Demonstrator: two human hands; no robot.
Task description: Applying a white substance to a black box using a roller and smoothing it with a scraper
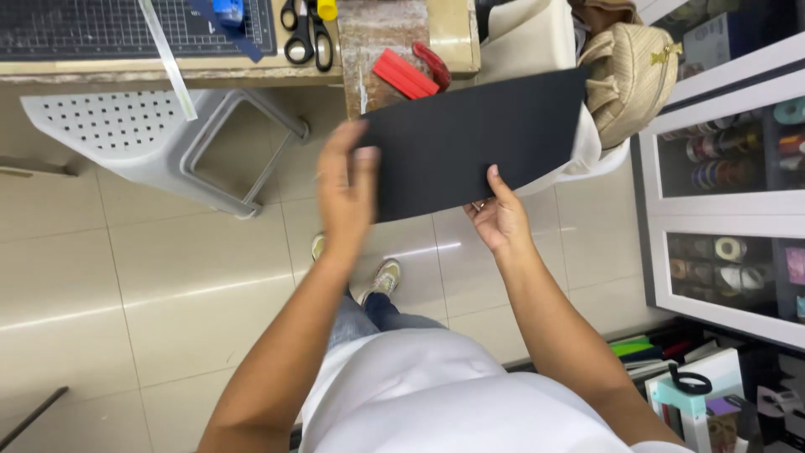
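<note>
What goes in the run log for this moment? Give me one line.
left hand: holds black sheet at its left edge | right hand: grips lower edge | sheet: held above tiled floor | scissors: on bench

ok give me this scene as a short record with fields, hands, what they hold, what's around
left hand: flat against the left end of the black sheet
right hand: grips the sheet's lower edge, thumb on top
sheet: held in the air above the tiled floor, slightly tilted
table: holds a cutting mat, scissors and a red tool
stool: white, perforated, under the table
bag: woven, tan, behind the sheet
cabinet: glass-fronted, with tape rolls inside
</note>
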